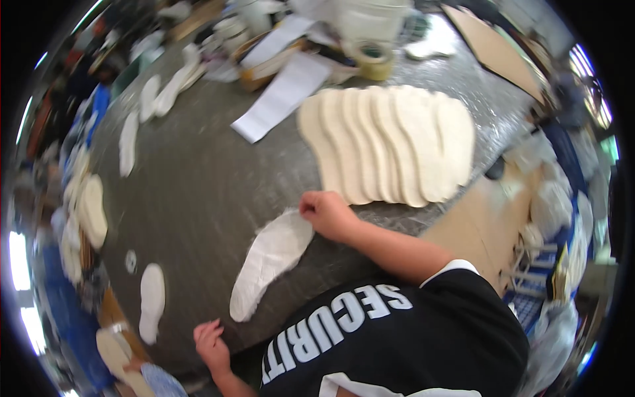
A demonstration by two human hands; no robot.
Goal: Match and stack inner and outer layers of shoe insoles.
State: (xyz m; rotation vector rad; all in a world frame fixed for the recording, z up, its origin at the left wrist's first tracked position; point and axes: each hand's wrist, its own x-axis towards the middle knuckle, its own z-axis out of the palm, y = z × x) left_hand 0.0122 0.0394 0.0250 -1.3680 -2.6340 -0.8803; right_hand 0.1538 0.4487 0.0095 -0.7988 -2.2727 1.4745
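A white shoe insole (271, 261) with ragged edges lies at a slant on the dark table in front of me. My right hand (327, 215) is closed at its far end, the fingertips pinched over the rim. Below and left of the insole, my left hand (211, 344) hovers by the table's near edge, holding nothing, its fingers apart. Just beyond my right hand, an overlapping row of cream insoles (390, 145) covers the right part of the table. A single pale insole (152, 303) rests flat to the left of my left hand.
Another person's hand (135, 365) holds an insole (116, 354) at the lower left. Toward the back are white paper strips (284, 96), a tape roll (374, 59) and a white bucket (370, 23). More insoles (175, 86) lie along the far left. Brown cardboard (493, 49) leans at the back right.
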